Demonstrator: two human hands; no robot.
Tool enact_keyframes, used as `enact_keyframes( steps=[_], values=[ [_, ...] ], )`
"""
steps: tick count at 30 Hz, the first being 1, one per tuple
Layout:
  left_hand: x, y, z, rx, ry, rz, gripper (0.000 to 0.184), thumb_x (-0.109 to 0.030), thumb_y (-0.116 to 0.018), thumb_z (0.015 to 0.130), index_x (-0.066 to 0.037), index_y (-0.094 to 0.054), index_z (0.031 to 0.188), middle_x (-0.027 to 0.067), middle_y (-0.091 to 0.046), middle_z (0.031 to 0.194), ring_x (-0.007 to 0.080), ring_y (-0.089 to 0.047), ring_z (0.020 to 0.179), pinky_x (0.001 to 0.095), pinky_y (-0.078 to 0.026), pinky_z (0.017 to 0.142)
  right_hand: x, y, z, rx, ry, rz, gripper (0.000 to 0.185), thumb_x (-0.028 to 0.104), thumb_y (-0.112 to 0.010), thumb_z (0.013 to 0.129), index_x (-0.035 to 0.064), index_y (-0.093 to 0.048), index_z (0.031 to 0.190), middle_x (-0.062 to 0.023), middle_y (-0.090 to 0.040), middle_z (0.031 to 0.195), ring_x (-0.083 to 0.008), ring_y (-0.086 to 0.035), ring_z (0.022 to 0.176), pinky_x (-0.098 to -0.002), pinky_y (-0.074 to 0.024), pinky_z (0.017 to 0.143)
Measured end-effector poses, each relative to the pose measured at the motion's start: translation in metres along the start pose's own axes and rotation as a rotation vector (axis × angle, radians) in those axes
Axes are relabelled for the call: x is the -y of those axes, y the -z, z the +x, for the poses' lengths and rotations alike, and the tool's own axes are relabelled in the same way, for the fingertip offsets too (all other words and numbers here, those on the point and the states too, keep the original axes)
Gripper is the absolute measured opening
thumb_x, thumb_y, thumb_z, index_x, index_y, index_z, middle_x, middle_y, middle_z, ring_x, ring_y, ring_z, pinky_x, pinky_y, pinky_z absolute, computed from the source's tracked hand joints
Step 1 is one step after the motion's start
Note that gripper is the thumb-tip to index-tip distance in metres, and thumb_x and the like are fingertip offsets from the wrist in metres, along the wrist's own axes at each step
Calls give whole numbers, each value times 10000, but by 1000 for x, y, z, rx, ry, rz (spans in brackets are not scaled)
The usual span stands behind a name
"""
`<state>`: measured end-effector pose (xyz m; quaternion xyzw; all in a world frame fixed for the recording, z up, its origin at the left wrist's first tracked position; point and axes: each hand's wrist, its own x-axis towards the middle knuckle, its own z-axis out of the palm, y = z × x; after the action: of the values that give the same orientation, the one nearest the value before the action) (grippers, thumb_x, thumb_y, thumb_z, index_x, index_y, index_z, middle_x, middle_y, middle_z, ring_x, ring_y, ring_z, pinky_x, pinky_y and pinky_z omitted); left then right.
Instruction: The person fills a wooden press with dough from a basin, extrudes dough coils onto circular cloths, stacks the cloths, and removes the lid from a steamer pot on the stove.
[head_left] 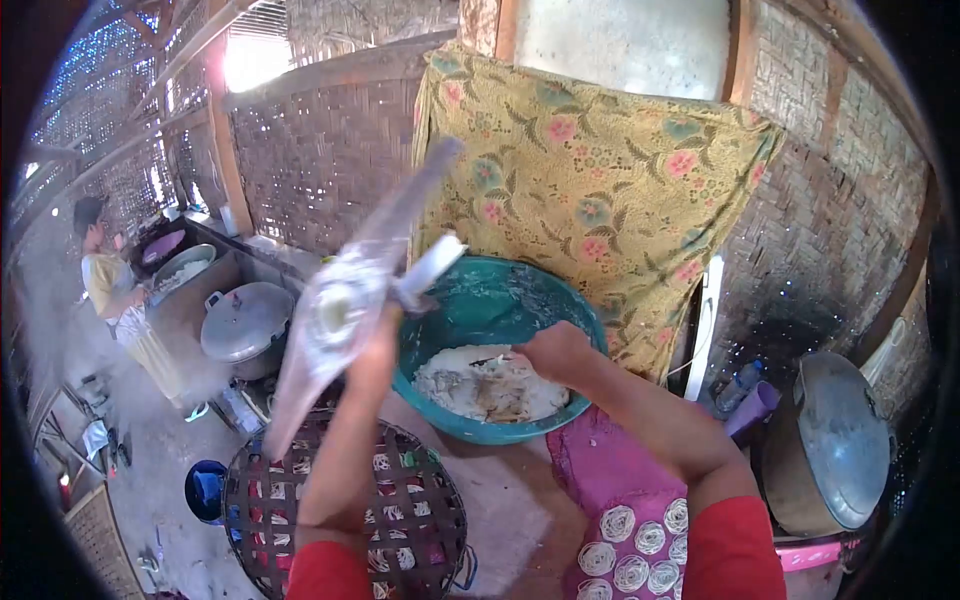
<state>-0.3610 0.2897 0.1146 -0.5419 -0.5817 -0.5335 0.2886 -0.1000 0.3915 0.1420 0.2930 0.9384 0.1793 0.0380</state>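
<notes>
My left hand is closed round a long wooden noodle press, raised and tilted in front of the basin and blurred by motion. White stuff fills the round opening at the press's middle. In the large green basin lies a mound of crumbly white dough with a brownish patch. My right hand reaches over the basin's right side, its fingers curled together at the dough; they partly hide what they grip. Several round coils of white strands lie on a pink sheet below my right arm.
A dark woven basket stands front left, beside a blue bucket. Lidded pots stand left and right. Another person stands at the far left near a steaming basin. A floral cloth hangs behind the green basin.
</notes>
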Motion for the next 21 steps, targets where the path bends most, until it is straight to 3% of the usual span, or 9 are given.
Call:
enact_keyframes(
  steps=[1,2,6,7,8,10,14,19,21],
  values=[
    [-13,-29,0,49,78,-66,406,-95,-627,837,-16,-506,1216,104,-545,1201,226,-550,1032,357,-430,915,1,-16,8,8,6,5,226,181,-549,790,165,-683,971,-78,-678,764,-289,-674,727,-415,-531,599],
    [-6,-68,-9,20,-127,106,381,-88,-652,814,-12,-521,1165,101,-543,1183,214,-549,1021,336,-440,895,1,-39,19,45,49,-38,203,176,-556,791,182,-683,949,-58,-679,770,-271,-674,726,-397,-534,589],
    [-43,-131,-4,-112,235,-779,366,-72,-779,656,-58,-489,879,60,-521,817,151,-536,782,271,-454,675,11,-77,33,79,270,-161,151,161,-558,788,156,-695,849,-40,-682,784,-243,-675,742,-376,-539,594],
    [-40,-132,-7,74,195,-581,367,-76,-754,694,-34,-469,921,82,-561,838,188,-579,771,292,-458,683,12,-85,32,-5,309,-163,145,158,-557,785,123,-697,790,-44,-688,803,-239,-676,766,-383,-542,623],
    [-35,-133,-5,51,-44,-557,362,-76,-779,659,-41,-482,863,70,-537,767,187,-557,680,300,-442,609,12,-92,35,-1,304,-155,145,158,-557,785,123,-697,790,-44,-688,803,-239,-676,766,-383,-542,623],
    [-37,-137,-6,-85,-124,-552,374,-97,-809,605,-52,-490,794,77,-505,740,217,-536,666,307,-432,594,26,-83,37,166,180,-35,172,165,-540,807,114,-702,835,-77,-692,858,-250,-677,815,-392,-544,664],
    [-32,-136,-8,-50,-288,-536,383,-139,-827,565,-52,-499,743,85,-481,722,253,-517,658,319,-421,581,38,-80,35,229,106,96,212,170,-516,830,127,-704,917,-97,-686,924,-269,-669,878,-394,-540,711],
    [-18,-145,-20,50,-304,-527,427,-209,-826,538,-69,-509,787,103,-491,783,295,-511,705,381,-409,612,21,-81,15,304,-1,223,332,215,-479,873,334,-622,1147,-79,-670,996,-288,-652,912,-398,-525,746],
    [-19,-148,-16,27,-357,-547,395,-180,-816,570,-62,-501,776,96,-478,739,298,-504,688,384,-399,604,11,-68,0,293,-6,309,342,231,-483,873,356,-603,1168,-88,-666,991,-288,-650,887,-403,-521,729]
  ],
)
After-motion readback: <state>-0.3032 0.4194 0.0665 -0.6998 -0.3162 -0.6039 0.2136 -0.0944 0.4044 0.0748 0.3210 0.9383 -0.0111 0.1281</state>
